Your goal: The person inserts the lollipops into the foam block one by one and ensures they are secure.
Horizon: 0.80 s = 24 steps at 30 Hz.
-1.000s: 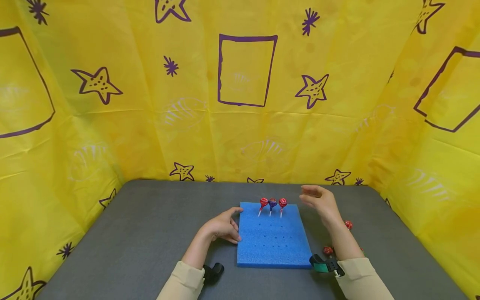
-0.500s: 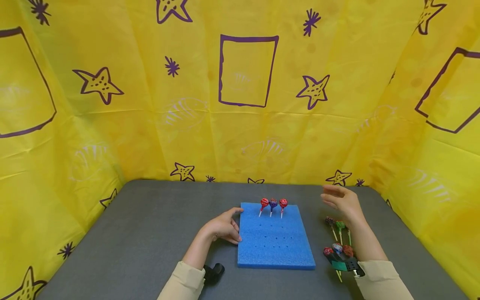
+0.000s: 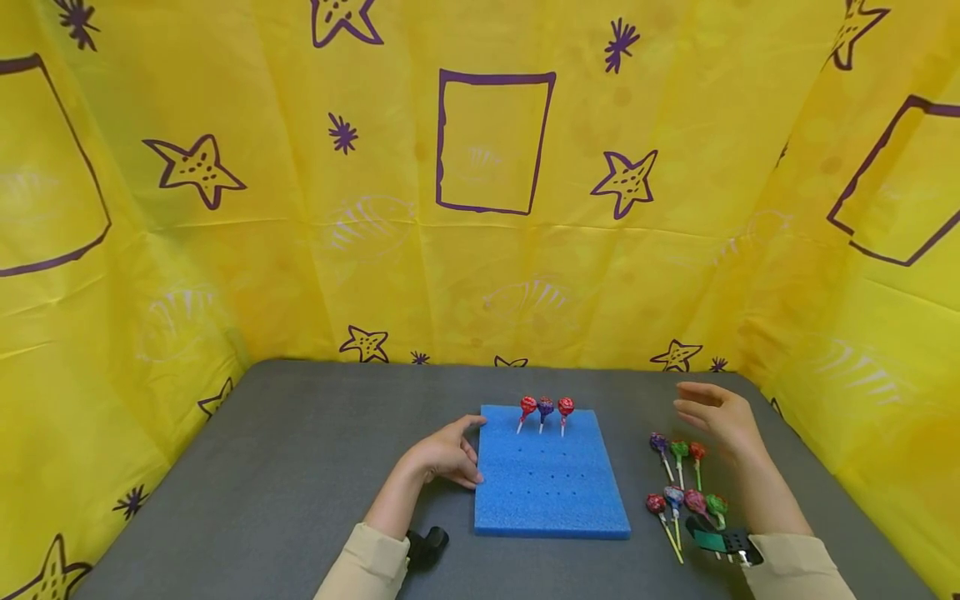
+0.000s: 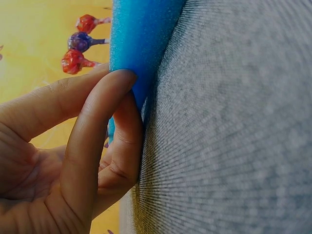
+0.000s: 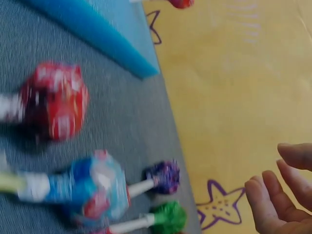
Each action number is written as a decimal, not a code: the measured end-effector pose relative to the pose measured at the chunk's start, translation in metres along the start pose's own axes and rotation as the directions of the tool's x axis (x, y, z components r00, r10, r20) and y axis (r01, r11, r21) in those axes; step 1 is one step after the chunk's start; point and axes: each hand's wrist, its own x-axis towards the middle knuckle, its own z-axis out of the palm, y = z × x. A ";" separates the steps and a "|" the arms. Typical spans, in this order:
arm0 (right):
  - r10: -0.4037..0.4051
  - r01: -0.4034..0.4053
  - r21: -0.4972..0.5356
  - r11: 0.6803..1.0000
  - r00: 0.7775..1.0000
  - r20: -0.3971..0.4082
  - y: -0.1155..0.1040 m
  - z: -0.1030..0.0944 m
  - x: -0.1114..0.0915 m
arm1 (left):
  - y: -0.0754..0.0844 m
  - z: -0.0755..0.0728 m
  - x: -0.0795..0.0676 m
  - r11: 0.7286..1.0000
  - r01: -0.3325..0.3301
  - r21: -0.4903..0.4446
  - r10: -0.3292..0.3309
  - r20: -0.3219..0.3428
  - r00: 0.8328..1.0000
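Note:
My left hand point(image 3: 445, 452) rests against the left edge of a blue foam board point(image 3: 551, 512), thumb and index finger apart along it; the left wrist view shows the thumb point(image 4: 105, 109) touching the foam. Three wrapped lollipops stand in the board's far row: a red one point(image 3: 528, 404), a purple one point(image 3: 545, 406) and another red one point(image 3: 566, 406). To the right, my right hand point(image 3: 723, 421) hovers with loosely bent fingers and holds nothing. Several lollipops lie near it, including a purple one point(image 3: 658, 442), a green one point(image 3: 678, 450) and a blue-and-white one point(image 5: 97, 187).
Rows of small holes point(image 3: 552, 476) mark the bare part of the foam board. Everything lies on a dark grey table point(image 3: 315, 467). A yellow patterned cloth point(image 3: 480, 283) surrounds the table at the back and sides. The right wrist strap covers part of the nearest lollipops.
My right hand has moved right, away from the foam board and past the loose lollipops, uncovering more of them. My left hand and the three standing lollipops have stayed in place.

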 end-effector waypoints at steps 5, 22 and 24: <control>0.019 -0.020 -0.075 0.997 1.000 -0.011 0.009 -0.012 -0.001 | 0.000 0.000 0.000 1.000 -0.001 0.005 0.001 -0.002 1.000; 0.169 -0.160 -0.105 0.981 0.982 0.083 0.042 -0.038 0.001 | 0.000 0.000 -0.002 1.000 -0.008 0.006 0.008 0.006 1.000; 0.169 -0.159 -0.101 0.982 0.981 0.094 0.045 -0.038 0.001 | 0.000 0.000 -0.002 1.000 -0.003 0.007 0.003 0.002 1.000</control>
